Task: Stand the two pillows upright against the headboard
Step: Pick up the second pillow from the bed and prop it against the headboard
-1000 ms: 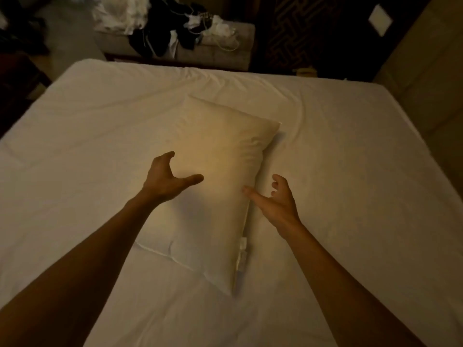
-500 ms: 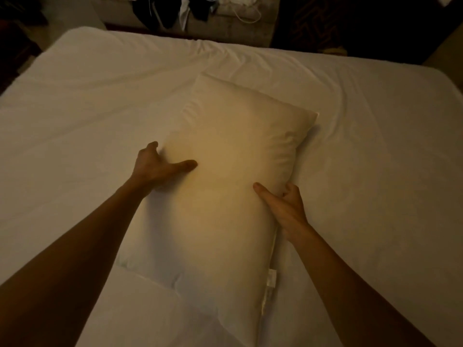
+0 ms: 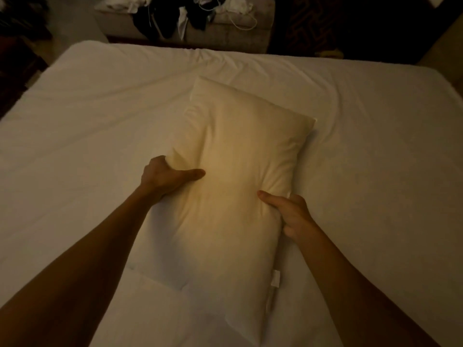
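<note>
A cream pillow (image 3: 233,171) lies flat and slightly askew in the middle of the white bed (image 3: 87,126), its long side running away from me. My left hand (image 3: 165,175) grips its left edge, thumb pressed on top and fingers tucked under. On the right edge my right hand (image 3: 290,211) does the same, squeezing creases into the cover. A small white tag (image 3: 275,278) hangs from the near right seam. Only one pillow is in view, and no headboard shows.
Beyond the far edge of the bed stands a grey bench (image 3: 225,31) piled with dark and white clothes and a cable. Dark floor and furniture lie to the far left and far right. The bed sheet is wrinkled around the pillow.
Both hands came down from hovering open above the pillow and closed on its left and right edges. The view moved closer to the pillow.
</note>
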The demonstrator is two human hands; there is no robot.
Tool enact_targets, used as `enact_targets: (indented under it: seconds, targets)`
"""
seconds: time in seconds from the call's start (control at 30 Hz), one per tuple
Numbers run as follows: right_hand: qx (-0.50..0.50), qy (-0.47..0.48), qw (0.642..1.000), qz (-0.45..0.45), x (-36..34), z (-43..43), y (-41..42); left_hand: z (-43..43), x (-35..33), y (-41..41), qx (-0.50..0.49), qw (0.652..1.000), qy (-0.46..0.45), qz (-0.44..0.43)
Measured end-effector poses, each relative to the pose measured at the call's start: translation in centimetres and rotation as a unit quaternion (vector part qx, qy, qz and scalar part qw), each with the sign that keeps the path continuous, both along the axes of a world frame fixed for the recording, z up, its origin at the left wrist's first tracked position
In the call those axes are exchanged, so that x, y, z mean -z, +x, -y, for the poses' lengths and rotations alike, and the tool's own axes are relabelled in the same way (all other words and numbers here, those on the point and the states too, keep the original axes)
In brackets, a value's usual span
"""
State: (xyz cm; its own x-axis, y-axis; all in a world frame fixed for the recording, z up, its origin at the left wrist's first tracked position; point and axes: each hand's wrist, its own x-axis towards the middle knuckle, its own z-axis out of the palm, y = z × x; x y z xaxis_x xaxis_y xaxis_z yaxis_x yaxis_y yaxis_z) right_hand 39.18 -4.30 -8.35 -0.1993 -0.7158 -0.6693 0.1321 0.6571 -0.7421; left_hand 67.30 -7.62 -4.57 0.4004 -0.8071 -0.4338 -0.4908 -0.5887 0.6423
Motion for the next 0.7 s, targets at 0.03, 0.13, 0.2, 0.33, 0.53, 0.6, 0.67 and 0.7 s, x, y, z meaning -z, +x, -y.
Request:
enact_targets:
  seconds: [0.03, 0.13, 0.2, 0.33, 0.53, 0.6, 0.67, 0.7]
  targets:
    - [0.000, -0.006, 1.000, 0.006, -0.2, -0.2, -0.2, -0.1, -0.5, -0.4, -0.001, 1.000, -0.010, -0.001]
    - [0.022, -0.029, 0.999, -0.002, -0.6, -1.1, -1.3, -0.6, -2.0, -2.2, 0.017, 1.000, -0.026, 0.001]
    - [0.031, -0.041, 0.999, -0.017, -2.7, -2.1, -2.3, -1.2, -3.0, -3.9, 0.034, 0.999, -0.031, -0.006]
    - [0.057, -0.062, 0.996, -0.035, -6.2, -4.1, -5.8, -2.4, -5.1, -7.9, 0.060, 0.997, -0.045, -0.024]
    - [0.114, -0.106, 0.986, -0.063, -10.8, -8.3, -11.9, -4.3, -8.7, -15.5, 0.106, 0.989, -0.086, -0.048]
    - [0.141, -0.121, 0.980, -0.075, -12.6, -10.1, -14.4, -5.0, -10.3, -18.8, 0.128, 0.984, -0.114, -0.047]
    - [0.156, -0.135, 0.974, -0.096, -14.4, -11.8, -16.9, -5.6, -12.3, -22.3, 0.147, 0.976, -0.154, -0.052]
    - [0.167, -0.150, 0.969, -0.108, -15.3, -12.5, -18.3, -6.0, -13.4, -24.1, 0.153, 0.970, -0.177, -0.059]
